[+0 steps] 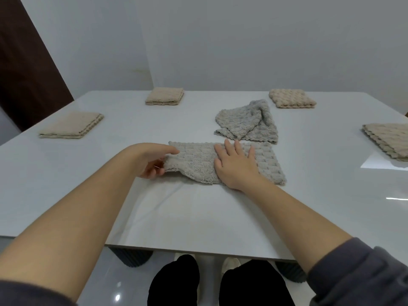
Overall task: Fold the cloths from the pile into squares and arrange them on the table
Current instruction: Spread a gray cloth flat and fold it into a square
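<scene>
L-hand pinch, R-hand flat — cloth

A plain pale grey wall fills the background, with a dark brown door at its left side. Low in the view, a glossy grey floor shows small bright reflections, and two dark ribbed legs stand on it.
</scene>
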